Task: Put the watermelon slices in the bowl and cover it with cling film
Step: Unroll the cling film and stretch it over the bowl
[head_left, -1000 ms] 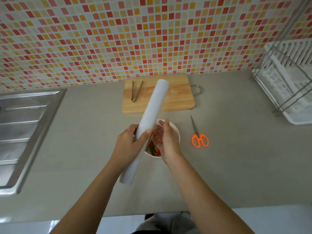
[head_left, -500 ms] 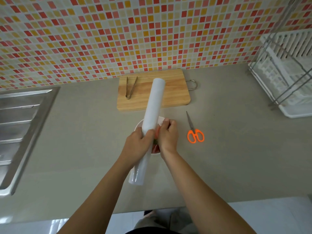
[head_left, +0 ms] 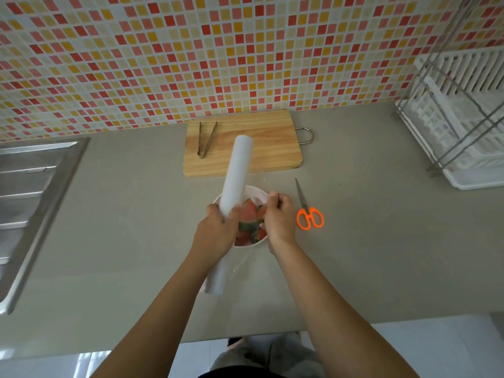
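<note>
A white bowl [head_left: 258, 192] stands on the grey counter in the middle of the view, holding red and green watermelon slices [head_left: 248, 214]. My left hand [head_left: 216, 232] grips a long white roll of cling film [head_left: 236, 170], held lengthwise over the bowl's left side. My right hand [head_left: 281, 218] is on the bowl's right, fingers pinched on the film's free edge, which is pulled a short way off the roll above the slices. The stretched film itself is almost invisible.
A wooden cutting board [head_left: 261, 143] with metal tongs [head_left: 206, 139] lies behind the bowl. Orange-handled scissors [head_left: 308, 211] lie right of the bowl. A steel sink [head_left: 30, 197] is at the left, a white dish rack [head_left: 463, 118] at the far right.
My right hand has drawn away from the roll toward the right, pulling the film edge with it, so the watermelon slices now show between my hands. The view has shifted slightly.
</note>
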`<state>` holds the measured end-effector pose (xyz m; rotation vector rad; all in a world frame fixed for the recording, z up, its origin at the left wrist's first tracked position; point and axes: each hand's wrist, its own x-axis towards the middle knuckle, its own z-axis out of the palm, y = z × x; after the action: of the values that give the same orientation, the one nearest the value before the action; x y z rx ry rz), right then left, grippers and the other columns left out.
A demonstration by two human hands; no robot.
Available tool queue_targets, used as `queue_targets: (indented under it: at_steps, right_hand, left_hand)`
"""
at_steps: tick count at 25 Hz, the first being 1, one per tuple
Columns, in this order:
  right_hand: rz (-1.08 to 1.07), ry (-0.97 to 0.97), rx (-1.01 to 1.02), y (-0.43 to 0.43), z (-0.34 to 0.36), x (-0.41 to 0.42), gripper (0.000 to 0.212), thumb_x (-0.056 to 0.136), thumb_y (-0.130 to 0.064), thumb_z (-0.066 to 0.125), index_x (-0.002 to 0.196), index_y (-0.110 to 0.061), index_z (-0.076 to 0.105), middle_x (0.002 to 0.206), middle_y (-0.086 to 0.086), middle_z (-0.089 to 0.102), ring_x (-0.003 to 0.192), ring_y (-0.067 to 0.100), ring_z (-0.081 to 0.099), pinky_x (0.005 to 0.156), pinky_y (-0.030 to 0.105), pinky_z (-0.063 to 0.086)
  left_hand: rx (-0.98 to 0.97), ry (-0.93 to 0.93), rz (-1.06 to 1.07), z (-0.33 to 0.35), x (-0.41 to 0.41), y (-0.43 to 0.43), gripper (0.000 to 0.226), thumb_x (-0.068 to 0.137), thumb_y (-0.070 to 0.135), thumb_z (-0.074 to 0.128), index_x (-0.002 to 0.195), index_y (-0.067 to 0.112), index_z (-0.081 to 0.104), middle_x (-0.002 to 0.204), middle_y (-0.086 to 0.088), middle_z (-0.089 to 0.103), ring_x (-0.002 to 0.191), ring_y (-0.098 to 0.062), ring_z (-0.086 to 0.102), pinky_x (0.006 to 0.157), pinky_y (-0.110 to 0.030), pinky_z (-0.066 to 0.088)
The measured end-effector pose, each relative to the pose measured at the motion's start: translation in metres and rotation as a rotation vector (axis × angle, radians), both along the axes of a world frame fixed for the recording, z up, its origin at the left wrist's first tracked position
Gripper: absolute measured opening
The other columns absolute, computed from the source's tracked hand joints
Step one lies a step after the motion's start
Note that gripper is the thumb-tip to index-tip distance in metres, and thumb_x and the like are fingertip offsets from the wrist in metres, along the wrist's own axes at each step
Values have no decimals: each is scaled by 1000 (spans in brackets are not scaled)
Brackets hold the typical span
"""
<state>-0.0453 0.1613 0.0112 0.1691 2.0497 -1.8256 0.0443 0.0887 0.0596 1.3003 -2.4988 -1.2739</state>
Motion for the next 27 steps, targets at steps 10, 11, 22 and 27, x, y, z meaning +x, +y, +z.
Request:
queue_targets:
  at_steps: [10, 11, 22, 27]
  right_hand:
    - [18, 12, 42, 9, -7, -15, 27, 96, -31, 41, 70, -25, 46, 72, -2, 56, 61, 16, 53, 49, 20, 45]
    - [22, 14, 54, 9, -8, -16, 27, 96, -31, 42, 69, -25, 46, 73, -2, 56, 66, 20, 54, 57, 26, 48]
    - [11, 51, 145, 14, -27, -27, 23, 95, -27, 44, 90, -9, 57, 70, -4, 55, 70, 15, 50, 59, 26, 36]
    - [63, -6, 179, 12, -31, -38, 23, 94, -28, 45, 81, -11, 54, 65, -1, 52, 64, 17, 47, 63, 27, 36]
  left_hand:
    - [-150, 13, -18, -8, 6, -3, 39, 90, 47, 48, 94, 11, 34, 77, 0, 51, 65, -17, 54, 52, -32, 41]
    - [-107, 40, 3, -8, 7, -1, 39, 91, 47, 47, 95, 11, 32, 76, 2, 51, 65, -16, 55, 56, -34, 44]
    - [-96, 34, 56, -16, 11, 12, 47, 92, 41, 48, 123, 7, 39, 105, -9, 44, 82, -28, 50, 69, -37, 43]
    - [-257, 46, 60, -15, 14, 12, 48, 92, 46, 44, 124, 11, 37, 99, -7, 43, 73, -25, 49, 62, -32, 38]
